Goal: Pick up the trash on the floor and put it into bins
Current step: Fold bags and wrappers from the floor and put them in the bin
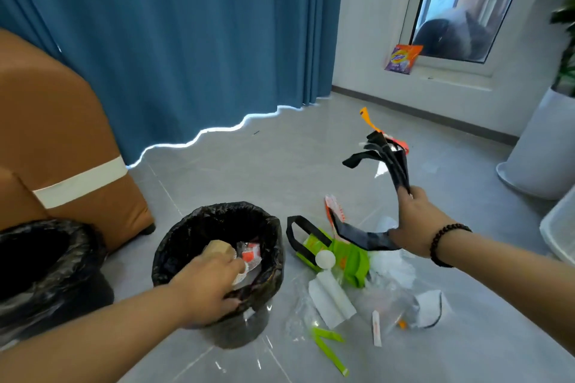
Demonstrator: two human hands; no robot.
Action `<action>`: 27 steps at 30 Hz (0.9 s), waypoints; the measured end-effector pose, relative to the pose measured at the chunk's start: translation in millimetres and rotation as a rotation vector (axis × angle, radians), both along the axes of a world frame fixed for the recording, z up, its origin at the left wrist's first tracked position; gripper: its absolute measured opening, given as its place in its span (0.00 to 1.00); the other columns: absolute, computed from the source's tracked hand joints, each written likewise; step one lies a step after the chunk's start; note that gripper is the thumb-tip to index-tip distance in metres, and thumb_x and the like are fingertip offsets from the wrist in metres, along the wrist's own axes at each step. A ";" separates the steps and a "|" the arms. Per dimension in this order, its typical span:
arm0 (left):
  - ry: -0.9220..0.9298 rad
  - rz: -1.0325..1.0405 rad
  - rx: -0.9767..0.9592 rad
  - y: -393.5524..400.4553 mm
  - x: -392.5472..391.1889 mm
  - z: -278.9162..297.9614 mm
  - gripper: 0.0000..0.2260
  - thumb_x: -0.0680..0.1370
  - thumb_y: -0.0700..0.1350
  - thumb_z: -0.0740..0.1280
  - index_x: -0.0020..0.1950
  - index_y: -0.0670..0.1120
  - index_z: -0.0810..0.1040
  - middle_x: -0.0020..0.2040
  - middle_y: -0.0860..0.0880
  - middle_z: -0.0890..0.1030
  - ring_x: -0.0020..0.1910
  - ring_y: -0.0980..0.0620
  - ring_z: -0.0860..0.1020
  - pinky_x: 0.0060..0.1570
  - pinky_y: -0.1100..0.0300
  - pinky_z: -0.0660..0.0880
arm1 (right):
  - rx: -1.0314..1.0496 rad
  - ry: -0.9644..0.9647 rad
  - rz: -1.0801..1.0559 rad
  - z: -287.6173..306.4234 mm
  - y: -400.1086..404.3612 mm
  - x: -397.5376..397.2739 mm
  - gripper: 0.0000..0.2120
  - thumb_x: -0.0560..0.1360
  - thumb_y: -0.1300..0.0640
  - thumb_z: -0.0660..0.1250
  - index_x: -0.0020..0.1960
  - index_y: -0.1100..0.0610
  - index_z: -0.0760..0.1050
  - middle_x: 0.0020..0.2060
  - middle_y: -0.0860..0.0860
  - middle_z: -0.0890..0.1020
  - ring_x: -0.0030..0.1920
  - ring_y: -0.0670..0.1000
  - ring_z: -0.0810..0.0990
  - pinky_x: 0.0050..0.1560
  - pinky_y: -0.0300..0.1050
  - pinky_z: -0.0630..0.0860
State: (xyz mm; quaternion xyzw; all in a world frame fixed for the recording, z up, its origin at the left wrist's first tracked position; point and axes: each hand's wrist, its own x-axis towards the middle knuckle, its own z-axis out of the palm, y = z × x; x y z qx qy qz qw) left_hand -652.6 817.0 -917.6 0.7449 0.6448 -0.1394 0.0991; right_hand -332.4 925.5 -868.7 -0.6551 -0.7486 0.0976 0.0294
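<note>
A bin lined with a black bag (273, 246) stands on the grey floor, with wrappers and a brown paper piece (217, 248) inside. My left hand (208, 286) rests over its near rim and grips the liner edge. My right hand (417, 224) is raised to the right of the bin and holds black strips of plastic (389, 162); another black strip (361, 236) hangs from its thumb side. Below lies a pile of trash: a green bag with black handles (345, 255), a white ball (325, 258), white tissue (329, 298), clear plastic, a green strip (326, 345).
A second black-lined bin (77, 246) stands at the far left beside a brown sofa (46, 121). Blue curtains hang behind. A white plant pot (541, 146) and a white basket (560, 227) stand at the right. An orange detergent bag (403, 58) leans on the windowsill.
</note>
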 end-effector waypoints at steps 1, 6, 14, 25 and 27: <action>-0.166 0.113 0.011 -0.6 2.0 18.1 0.22 0.74 0.60 0.65 0.64 0.52 0.67 0.58 0.51 0.74 0.58 0.49 0.75 0.55 0.56 0.72 | 0.012 0.045 0.005 14.5 -12.2 -2.9 0.38 0.72 0.48 0.69 0.71 0.62 0.53 0.66 0.58 0.59 0.41 0.54 0.73 0.42 0.42 0.71; -0.979 0.549 -0.136 -12.4 48.6 107.3 0.30 0.74 0.61 0.67 0.69 0.48 0.62 0.55 0.49 0.79 0.51 0.52 0.80 0.52 0.57 0.79 | 0.055 0.284 0.003 71.5 -72.7 -20.1 0.20 0.70 0.55 0.70 0.56 0.61 0.65 0.58 0.56 0.66 0.39 0.49 0.71 0.31 0.34 0.66; -1.047 0.650 0.255 -46.4 92.1 153.4 0.23 0.79 0.52 0.63 0.67 0.42 0.60 0.53 0.44 0.75 0.49 0.47 0.77 0.44 0.53 0.78 | -0.041 0.776 -0.020 118.2 -168.2 -54.0 0.23 0.70 0.63 0.69 0.60 0.69 0.64 0.49 0.64 0.77 0.35 0.56 0.73 0.31 0.43 0.70; -0.443 0.370 0.652 -66.7 3.9 160.9 0.18 0.80 0.38 0.56 0.67 0.55 0.70 0.50 0.45 0.81 0.44 0.43 0.77 0.41 0.52 0.75 | -0.006 0.952 -0.310 116.8 -186.7 -34.9 0.29 0.67 0.58 0.74 0.65 0.50 0.69 0.63 0.55 0.68 0.49 0.53 0.75 0.51 0.45 0.72; -0.544 0.343 0.664 -63.1 4.5 162.6 0.15 0.80 0.38 0.58 0.61 0.55 0.75 0.51 0.47 0.82 0.45 0.45 0.78 0.45 0.51 0.77 | 0.047 0.959 -0.249 126.7 -181.6 -33.4 0.27 0.69 0.56 0.73 0.65 0.49 0.70 0.63 0.54 0.68 0.47 0.51 0.76 0.45 0.44 0.72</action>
